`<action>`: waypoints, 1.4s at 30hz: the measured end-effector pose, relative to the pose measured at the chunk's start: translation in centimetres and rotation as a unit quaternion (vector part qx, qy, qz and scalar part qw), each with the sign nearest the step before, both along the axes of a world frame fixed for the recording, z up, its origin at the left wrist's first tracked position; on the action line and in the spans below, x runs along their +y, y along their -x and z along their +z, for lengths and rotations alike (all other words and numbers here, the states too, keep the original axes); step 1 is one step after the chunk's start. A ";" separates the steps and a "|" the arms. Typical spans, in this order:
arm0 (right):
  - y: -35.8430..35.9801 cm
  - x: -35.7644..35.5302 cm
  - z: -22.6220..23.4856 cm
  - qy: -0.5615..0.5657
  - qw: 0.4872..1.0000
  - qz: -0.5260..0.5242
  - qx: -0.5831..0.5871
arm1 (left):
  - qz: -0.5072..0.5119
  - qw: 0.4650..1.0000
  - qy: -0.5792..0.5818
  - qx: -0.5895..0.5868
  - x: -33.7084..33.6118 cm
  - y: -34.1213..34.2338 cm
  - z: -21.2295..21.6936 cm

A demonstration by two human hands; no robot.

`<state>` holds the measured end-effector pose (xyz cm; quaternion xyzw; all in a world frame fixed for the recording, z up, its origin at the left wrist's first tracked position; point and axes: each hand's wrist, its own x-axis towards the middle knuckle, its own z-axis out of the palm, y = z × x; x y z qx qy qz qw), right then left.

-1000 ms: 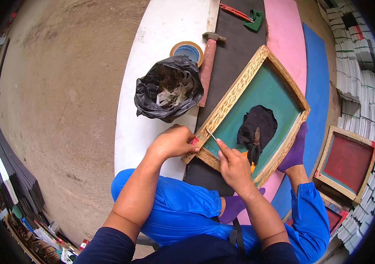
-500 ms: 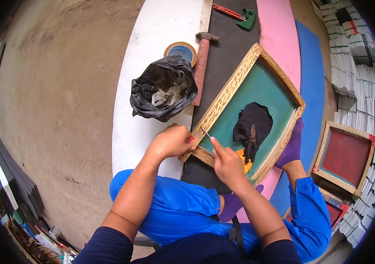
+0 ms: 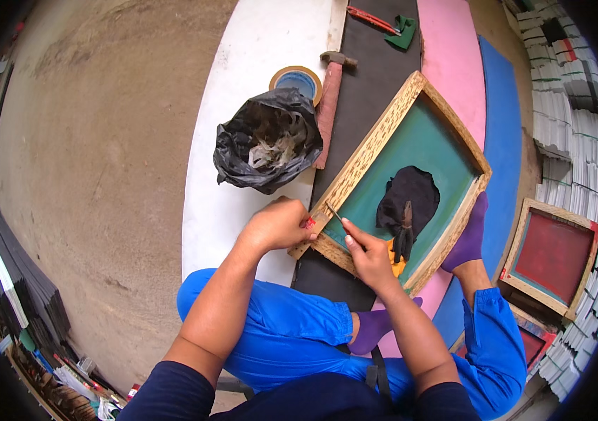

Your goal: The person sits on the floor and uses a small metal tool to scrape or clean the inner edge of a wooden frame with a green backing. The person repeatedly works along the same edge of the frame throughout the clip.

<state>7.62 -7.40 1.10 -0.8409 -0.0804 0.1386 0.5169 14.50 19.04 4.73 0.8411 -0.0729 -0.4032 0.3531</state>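
Observation:
A wooden silk-screen frame with green mesh lies tilted in front of me, staple marks dotting its long left rail. My left hand is closed around the frame's near-left corner. Wrapped round a thin metal-shafted tool, my right hand holds its tip against the left rail, just past my left hand. The tool's handle is hidden in the palm. On the mesh lies a black cloth with pliers resting on it, jaws pointing away. A yellow-orange item shows beside the pliers' handles.
Left of the frame, a black plastic bag holds crumpled scraps, with a tape roll and hammer beyond. A red cutter and green cloth piece lie farther off. Red-mesh frames and paper stacks stand at right.
The whole view has shifted slightly. My right hand has moved a little and the tool's angle differs slightly, its tip still at the rail. My left hand keeps its grip.

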 end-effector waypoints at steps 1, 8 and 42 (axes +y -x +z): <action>-0.3 -0.1 0.6 -0.044 0.992 -0.029 0.119 | 0.002 1.000 0.003 -0.007 0.0 0.1 -0.1; -1.4 -0.6 0.9 0.096 0.984 0.086 -0.122 | 0.014 0.999 0.000 0.036 0.2 -0.3 0.6; -0.1 3.1 7.5 0.304 0.951 0.056 -0.025 | 0.017 0.999 0.000 0.044 0.3 -0.4 0.9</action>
